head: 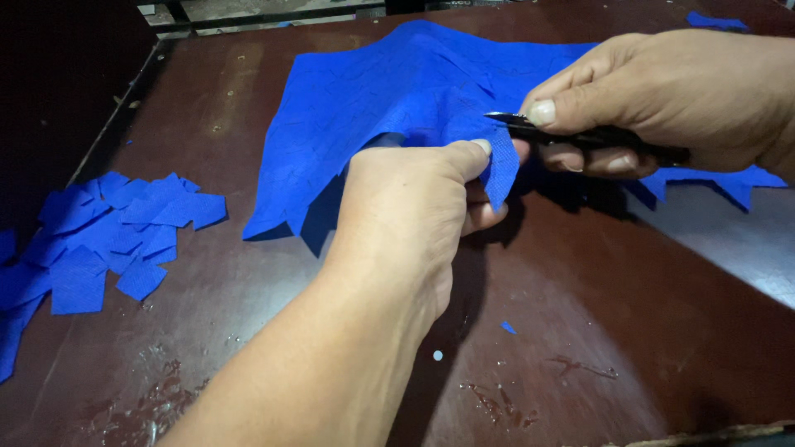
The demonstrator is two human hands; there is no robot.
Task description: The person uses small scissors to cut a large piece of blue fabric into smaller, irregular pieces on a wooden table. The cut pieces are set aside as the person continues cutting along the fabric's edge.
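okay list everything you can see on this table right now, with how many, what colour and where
fabric sheet: one, blue, table centre, lifted at its edge
cut fabric pieces: a pile, blue, left side
fabric scrap: one small, blue, near centre front
fabric scrap at far corner: one, blue, top right
table: one, dark brown, scuffed
cutting tool: one, black, at the sheet's edge
left hand: pinching the sheet's edge
right hand: gripping the cutting tool

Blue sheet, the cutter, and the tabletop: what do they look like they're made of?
Blue sheet: thin nonwoven fabric or felt, matte, drapes and creases softly. Cutter in the right hand: black handle, probably plastic, with a dark metal-looking tip; mostly hidden. Tabletop: dark brown wood or laminate, semi-gloss, scuffed, with screw heads showing.
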